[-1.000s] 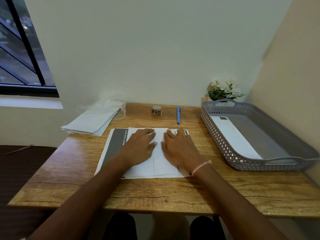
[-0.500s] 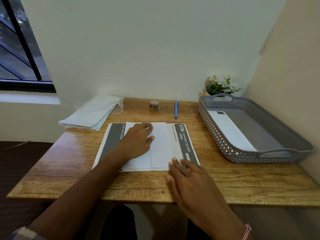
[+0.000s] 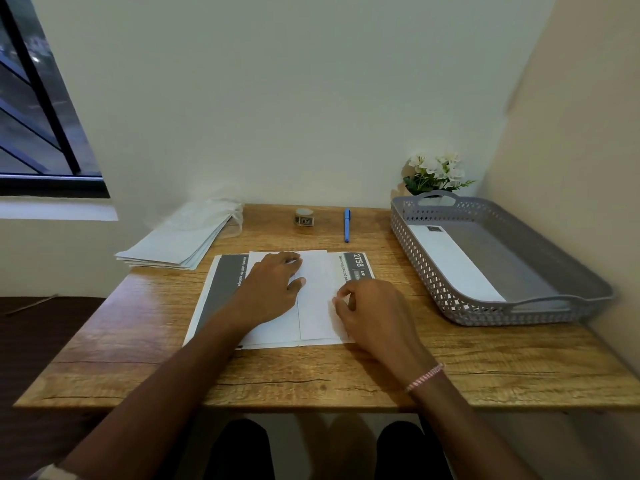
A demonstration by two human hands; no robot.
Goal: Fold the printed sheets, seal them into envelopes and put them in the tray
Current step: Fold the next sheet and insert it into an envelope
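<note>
A white folded sheet [image 3: 315, 306] lies on a stack of printed sheets [image 3: 221, 289] with dark grey bands, in the middle of the wooden table [image 3: 138, 341]. My left hand [image 3: 273, 289] presses flat on the left half of the folded sheet. My right hand [image 3: 377, 313] is at the sheet's right edge, fingers curled and pinching that edge. The grey perforated tray [image 3: 415, 258] stands at the right and holds one white envelope [image 3: 453, 265].
A pile of white envelopes [image 3: 180, 244] lies at the back left. A small roll of tape [image 3: 304, 217] and a blue pen [image 3: 347, 225] sit near the back wall. White flowers [image 3: 436, 171] stand behind the tray. Walls close the back and right.
My right hand left the sheet, drew back to the table's front edge, then returned to the sheet's right edge with curled fingers. My left hand stayed flat in place.
</note>
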